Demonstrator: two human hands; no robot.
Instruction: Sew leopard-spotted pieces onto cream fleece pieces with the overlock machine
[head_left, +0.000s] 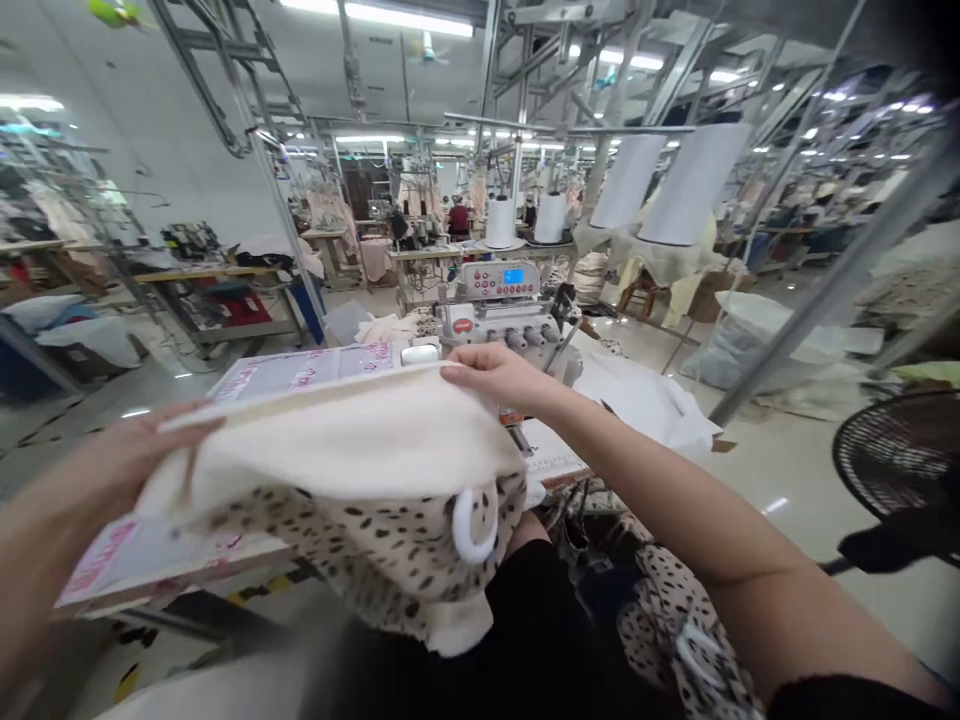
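The left grip (142, 450) and right grip (499, 378) are clenched on the cream edge of a spotted garment (337, 445), which spans crosswise between them over a pink-marked template board (300, 372), the right hand nearer the overlock machine (499, 305).

The left hand (154, 450) and right hand (499, 378) held up the cream edge of a spotted garment (360, 500) over a printed board (300, 372), with an overlock machine (499, 310) just beyond.
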